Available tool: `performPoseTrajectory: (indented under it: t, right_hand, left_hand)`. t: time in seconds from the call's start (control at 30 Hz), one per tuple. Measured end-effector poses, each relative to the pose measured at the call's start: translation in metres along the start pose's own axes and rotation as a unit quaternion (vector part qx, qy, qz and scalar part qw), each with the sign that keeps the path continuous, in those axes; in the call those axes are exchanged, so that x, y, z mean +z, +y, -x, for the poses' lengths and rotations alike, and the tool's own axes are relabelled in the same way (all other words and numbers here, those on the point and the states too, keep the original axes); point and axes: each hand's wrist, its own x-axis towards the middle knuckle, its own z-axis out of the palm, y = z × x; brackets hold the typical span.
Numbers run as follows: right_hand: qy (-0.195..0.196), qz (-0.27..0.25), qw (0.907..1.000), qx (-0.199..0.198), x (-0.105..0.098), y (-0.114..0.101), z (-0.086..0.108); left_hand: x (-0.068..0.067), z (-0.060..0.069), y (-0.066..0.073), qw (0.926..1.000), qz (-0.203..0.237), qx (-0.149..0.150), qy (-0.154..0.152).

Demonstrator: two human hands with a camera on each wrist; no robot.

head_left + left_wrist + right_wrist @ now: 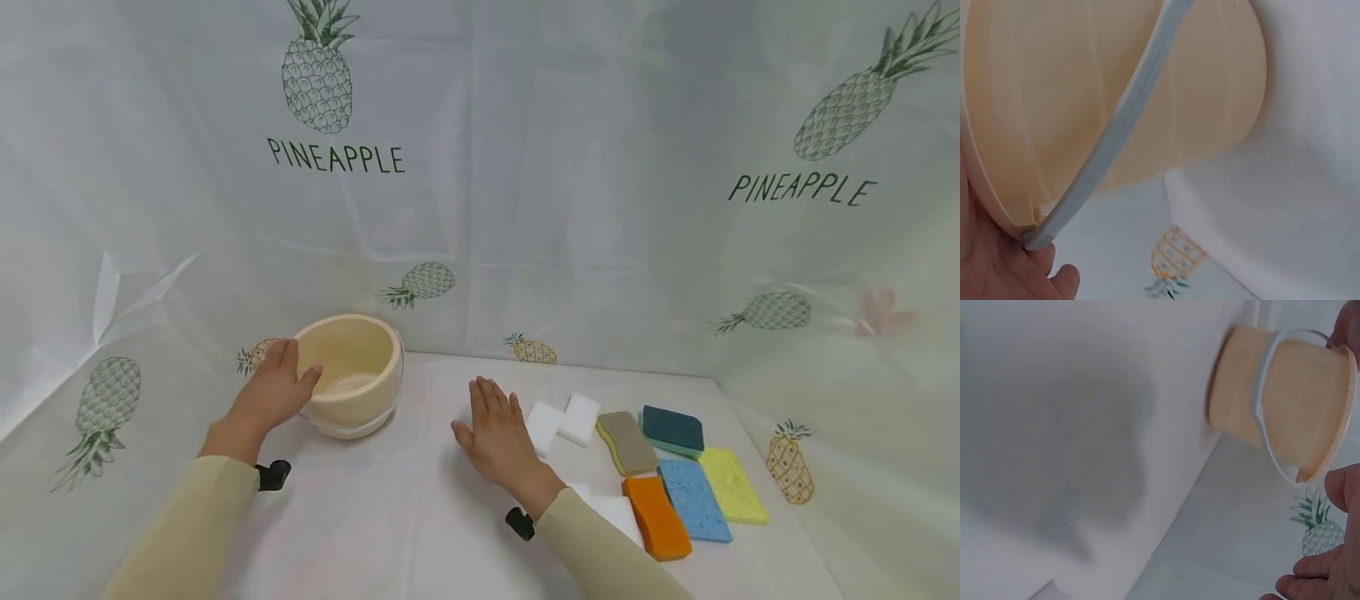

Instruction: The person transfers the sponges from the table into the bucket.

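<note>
A cream plastic bucket (360, 408) stands upright at the back left of the table, its pale handle (1107, 144) hanging down along the front. My left hand (272, 392) grips the bucket's left rim, with the thumb over the inner side. In the left wrist view, fingertips show beneath the rim beside the handle's joint. My right hand (501, 437) hovers above the table with fingers stretched out, holding nothing. Just right of it lie white sponges (579, 419), partly hidden by the hand and forearm.
To the right lie a grey-and-yellow sponge (628, 443), a dark green sponge (672, 430), an orange sponge (657, 518), a blue sponge (695, 500) and a yellow sponge (733, 487). A pineapple-printed sheet (570, 208) hangs behind and around the table.
</note>
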Motion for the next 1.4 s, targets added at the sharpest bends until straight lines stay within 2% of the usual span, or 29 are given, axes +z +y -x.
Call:
performPoseTrajectory:
  t: [0.17, 0.4, 0.6, 0.8, 0.97, 1.2, 1.4]
  right_hand:
    - [0.01, -0.009, 0.9999, 0.007, -0.008, 0.009, -0.002]
    - [0.034, -0.01, 0.9992, 0.017, -0.022, 0.02, -0.007]
    - [0.031, -0.024, 0.9989, 0.026, -0.03, 0.024, -0.01]
    - [0.016, -0.065, 0.9974, 0.027, -0.036, 0.026, -0.007]
    - [-0.001, -0.082, 0.9964, 0.018, -0.045, 0.03, 0.004]
    - [-0.042, -0.091, 0.9949, 0.012, -0.055, 0.033, 0.03]
    - [-0.034, -0.086, 0.9956, 0.012, -0.059, 0.034, 0.05]
  left_hand:
    - [0.011, 0.004, 0.021, 0.9994, -0.017, 0.029, 0.008]
    - [0.028, 0.009, 0.044, 0.9981, -0.03, 0.054, -0.006]
    - [0.041, 0.017, 0.069, 0.9962, -0.021, 0.083, -0.011]
    - [0.054, 0.027, 0.093, 0.9915, -0.023, 0.127, -0.013]
    - [0.063, 0.036, 0.11, 0.9863, -0.029, 0.161, -0.023]
    - [0.071, 0.053, 0.13, 0.9812, -0.026, 0.188, -0.036]
    - [0.076, 0.067, 0.142, 0.9783, -0.03, 0.202, -0.032]
